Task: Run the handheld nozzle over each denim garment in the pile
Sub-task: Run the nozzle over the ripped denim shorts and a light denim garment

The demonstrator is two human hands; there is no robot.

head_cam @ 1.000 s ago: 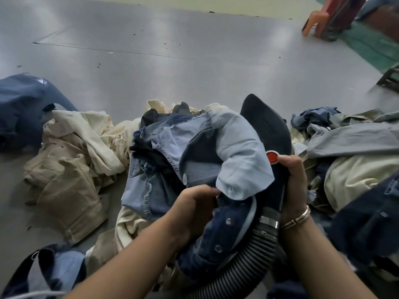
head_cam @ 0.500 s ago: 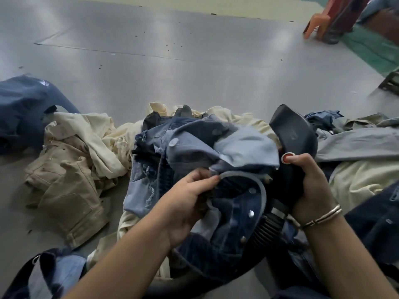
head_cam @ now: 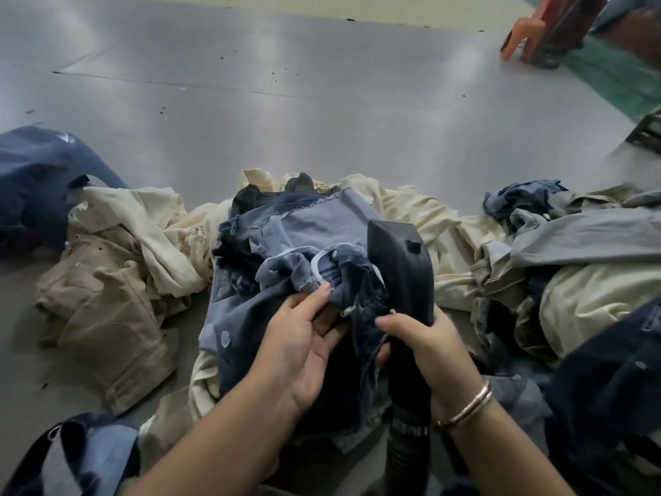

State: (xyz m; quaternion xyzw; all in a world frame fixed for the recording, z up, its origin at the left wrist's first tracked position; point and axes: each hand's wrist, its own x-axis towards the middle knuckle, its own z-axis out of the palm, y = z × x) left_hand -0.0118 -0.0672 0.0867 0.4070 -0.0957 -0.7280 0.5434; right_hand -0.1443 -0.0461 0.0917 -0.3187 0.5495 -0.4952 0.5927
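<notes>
Right hand (head_cam: 427, 343) keeps a clenched grip on the black plastic handheld nozzle (head_cam: 400, 270), angling it against the bunched dark-blue denim garment (head_cam: 286, 266); left hand (head_cam: 304, 338) pinches that denim taut atop the pile so the nozzle meets a steady surface.

Black handheld nozzle (head_cam: 400, 266): broad flat wedge-shaped head, small raised nub on its upper face, standing tilted up out of the pile, ribbed dark hose (head_cam: 406, 456) running down from its neck toward the near edge of the floor. Blue denim garment (head_cam: 286, 245) bunched against the nozzle's left side, pale inside face and frayed seams showing, darker folds below. Denim pile (head_cam: 572, 238) lies heaped across the near part of the grey floor, mixed blue, cream and tan pieces.
</notes>
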